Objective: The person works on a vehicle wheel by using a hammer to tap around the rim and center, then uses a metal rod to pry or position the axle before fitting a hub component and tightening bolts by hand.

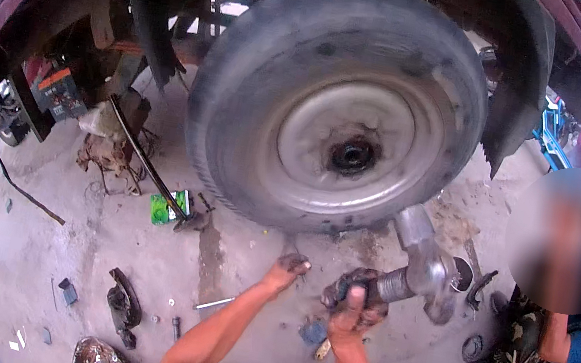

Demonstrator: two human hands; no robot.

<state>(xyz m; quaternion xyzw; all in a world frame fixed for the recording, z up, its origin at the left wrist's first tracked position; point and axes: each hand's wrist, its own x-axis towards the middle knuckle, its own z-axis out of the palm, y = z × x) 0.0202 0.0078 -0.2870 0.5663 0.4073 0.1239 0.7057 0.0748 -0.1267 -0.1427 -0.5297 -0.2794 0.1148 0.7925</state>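
Observation:
A large vehicle wheel [305, 138] with a worn black tyre and a dull silver rim fills the upper middle. Dark grease surrounds the hub at its centre. My right hand [360, 305], blackened with grime, is closed around the ribbed handle end of a silver impact wrench [429, 270]. The tool's nose points up towards the lower right of the tyre; I cannot tell whether they touch. Below the tyre, my left hand [286, 269] is out ahead with its fingers curled in. Whatever it may hold is hidden.
Another person [546, 332] crouches at the right. A long black bar [145, 157] leans left of the wheel, by a green box [164, 210]. A curved dark part [122, 307], a metal bowl [97, 361] and a thin rod [215, 303] lie on the concrete. Mudguard flaps [520, 81] hang beside the tyre.

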